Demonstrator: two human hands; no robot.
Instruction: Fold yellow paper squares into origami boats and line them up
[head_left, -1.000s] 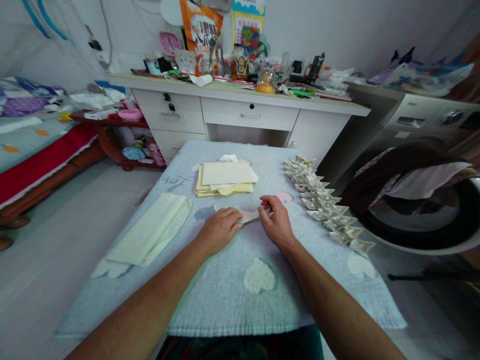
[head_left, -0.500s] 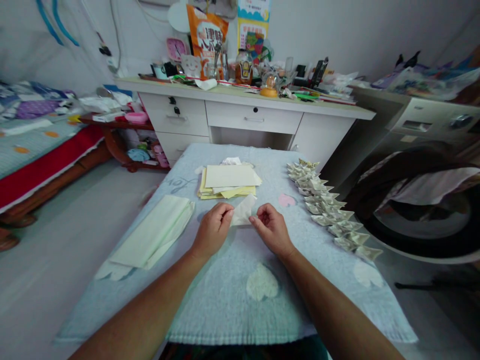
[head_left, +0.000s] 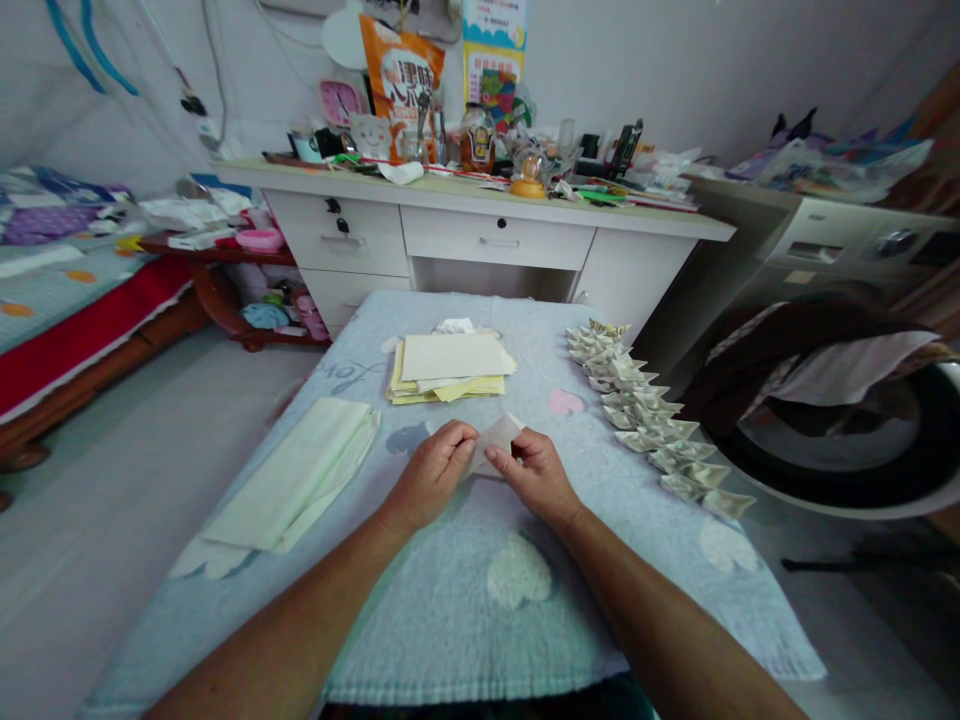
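Between my hands is a small piece of folded white paper [head_left: 496, 438], held just above the cloth-covered table [head_left: 420, 620]. My left hand [head_left: 441, 468] pinches its left edge. On its right side, my right hand [head_left: 537, 470] grips it with the thumb on the near face and the fingers behind. Beyond the hands lies a stack of cream and yellow paper sheets [head_left: 450, 358]. A folded pile of pale green-white paper [head_left: 296, 475] rests to the left. Several folded paper boats [head_left: 646, 410] stand in a slanting row on the right.
A white desk [head_left: 495, 235] crowded with jars, a snack bag [head_left: 401, 85] and a pink clock [head_left: 340, 102] stands behind the table. To the right is a washing machine [head_left: 817, 240] with its door open and laundry hanging out. A bed [head_left: 67, 300] is at the left.
My right hand has closed its fingers onto the paper's right side. Both hands and the paper have come slightly nearer to me. The whole view has shifted a little.
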